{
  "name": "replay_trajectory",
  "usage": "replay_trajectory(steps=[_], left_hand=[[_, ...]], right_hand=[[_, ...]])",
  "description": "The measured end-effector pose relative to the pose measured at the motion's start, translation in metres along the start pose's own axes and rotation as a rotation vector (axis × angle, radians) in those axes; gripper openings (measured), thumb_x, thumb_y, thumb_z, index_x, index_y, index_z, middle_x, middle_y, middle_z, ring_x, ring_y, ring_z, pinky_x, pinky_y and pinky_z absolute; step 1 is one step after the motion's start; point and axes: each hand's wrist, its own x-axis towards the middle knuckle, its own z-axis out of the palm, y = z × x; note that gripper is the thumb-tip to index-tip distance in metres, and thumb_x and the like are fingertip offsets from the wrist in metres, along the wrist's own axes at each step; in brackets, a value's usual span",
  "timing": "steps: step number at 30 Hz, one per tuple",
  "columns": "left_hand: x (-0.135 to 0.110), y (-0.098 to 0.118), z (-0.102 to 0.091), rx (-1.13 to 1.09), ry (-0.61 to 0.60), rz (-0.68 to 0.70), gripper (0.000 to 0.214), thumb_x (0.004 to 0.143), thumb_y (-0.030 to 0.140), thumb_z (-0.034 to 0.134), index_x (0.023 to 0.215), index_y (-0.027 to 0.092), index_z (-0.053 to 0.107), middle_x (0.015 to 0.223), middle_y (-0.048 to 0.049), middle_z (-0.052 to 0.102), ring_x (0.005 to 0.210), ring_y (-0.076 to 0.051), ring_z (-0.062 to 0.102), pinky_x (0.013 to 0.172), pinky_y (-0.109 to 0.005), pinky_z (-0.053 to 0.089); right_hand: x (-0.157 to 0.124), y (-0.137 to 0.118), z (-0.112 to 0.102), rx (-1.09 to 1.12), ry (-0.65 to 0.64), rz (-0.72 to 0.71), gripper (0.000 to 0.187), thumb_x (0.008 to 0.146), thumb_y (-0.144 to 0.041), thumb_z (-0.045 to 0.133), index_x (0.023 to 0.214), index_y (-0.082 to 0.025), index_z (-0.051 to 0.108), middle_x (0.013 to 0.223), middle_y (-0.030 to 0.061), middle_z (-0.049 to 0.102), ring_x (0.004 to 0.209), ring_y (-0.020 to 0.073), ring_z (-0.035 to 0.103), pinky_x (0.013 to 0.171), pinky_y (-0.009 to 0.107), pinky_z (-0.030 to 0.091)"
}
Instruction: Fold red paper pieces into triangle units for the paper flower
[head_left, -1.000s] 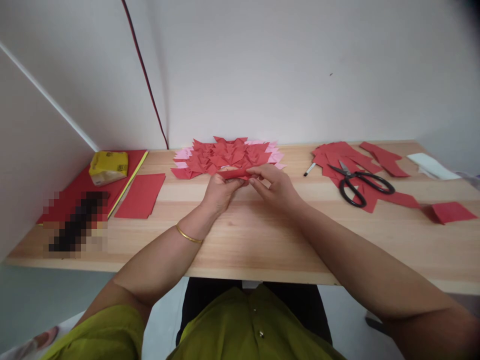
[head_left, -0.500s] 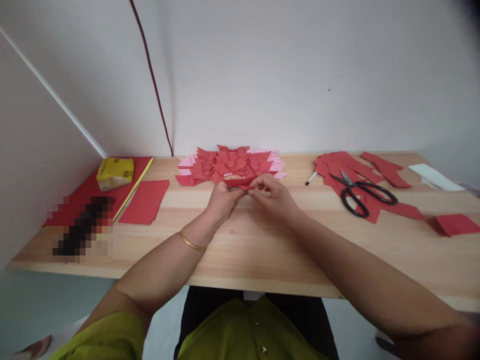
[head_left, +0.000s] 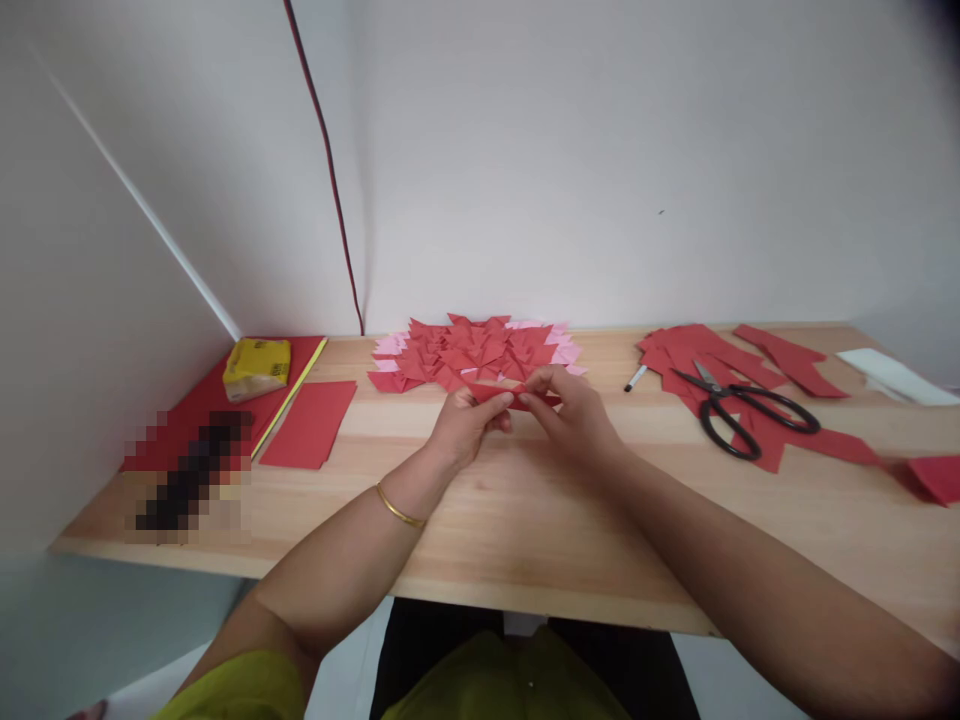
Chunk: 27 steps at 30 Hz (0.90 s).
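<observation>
Between my two hands is a folded piece of red paper (head_left: 536, 401), held above the middle of the table. My left hand (head_left: 474, 425) pinches its left part, thumb on top. On the other side my right hand (head_left: 574, 408) grips it with thumb and fingertips, and the two thumbs nearly meet. Part of the paper is covered by the fingers. Just behind the hands lies a heap of folded red and pink paper pieces (head_left: 480, 347).
Black-handled scissors (head_left: 720, 405) rest on red paper scraps (head_left: 690, 345) at the right, beside a marker (head_left: 635, 378). White paper (head_left: 892, 375) lies farther right. At left are red sheets (head_left: 307, 425), a yellow packet (head_left: 257, 370) and a pixelated dark object (head_left: 195, 470).
The view has shifted, so everything appears lower and slightly right. My thumbs have come closer together on the red paper, which now shows a pointed end at the right.
</observation>
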Motion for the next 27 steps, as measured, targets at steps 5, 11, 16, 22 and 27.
replay_trajectory(steps=[5,11,16,22,27], left_hand=[[0.0009,0.001,0.0004,-0.008,0.012,0.014,0.02,0.061,0.026,0.08,0.076,0.014,0.072,0.068,-0.0026,0.068,0.049,-0.006,0.05,0.049,-0.021,0.041],[0.0008,-0.0006,-0.0021,0.078,0.018,0.088,0.017,0.064,0.026,0.077,0.076,0.016,0.071,0.072,-0.0031,0.07,0.053,-0.008,0.054,0.054,-0.023,0.045],[0.0004,0.0015,-0.0009,0.137,-0.012,0.106,0.017,0.064,0.025,0.076,0.077,0.015,0.071,0.075,-0.0039,0.07,0.058,-0.009,0.056,0.054,-0.022,0.044],[-0.0002,0.0047,0.0013,0.174,0.033,0.104,0.018,0.059,0.023,0.078,0.071,0.015,0.067,0.068,-0.0008,0.067,0.055,-0.008,0.054,0.056,-0.023,0.045],[0.0007,0.0025,-0.0006,0.189,-0.003,0.114,0.02,0.063,0.023,0.075,0.081,0.016,0.071,0.083,-0.0043,0.071,0.069,-0.012,0.061,0.057,-0.023,0.044]], right_hand=[[0.0014,-0.001,-0.0031,-0.037,-0.04,-0.038,0.011,0.086,-0.027,0.055,0.086,-0.021,0.064,0.077,0.0043,0.068,0.072,0.0187,0.062,0.068,0.032,0.047],[0.0011,0.0015,-0.0024,0.019,-0.078,-0.05,0.012,0.086,-0.025,0.055,0.089,-0.022,0.066,0.08,0.0049,0.068,0.073,0.0177,0.062,0.065,0.03,0.048],[-0.0003,0.0044,-0.0015,0.022,-0.086,-0.033,0.011,0.086,-0.024,0.055,0.086,-0.02,0.065,0.079,0.0048,0.066,0.071,0.0164,0.06,0.063,0.028,0.047],[0.0002,0.0028,-0.0027,0.037,-0.12,0.018,0.012,0.086,-0.027,0.054,0.085,-0.02,0.064,0.078,0.0037,0.065,0.07,0.0156,0.059,0.062,0.025,0.045],[0.0001,0.0054,-0.0029,0.018,-0.154,0.02,0.014,0.087,-0.026,0.052,0.08,-0.018,0.062,0.075,0.0032,0.064,0.068,0.015,0.057,0.062,0.025,0.042]])
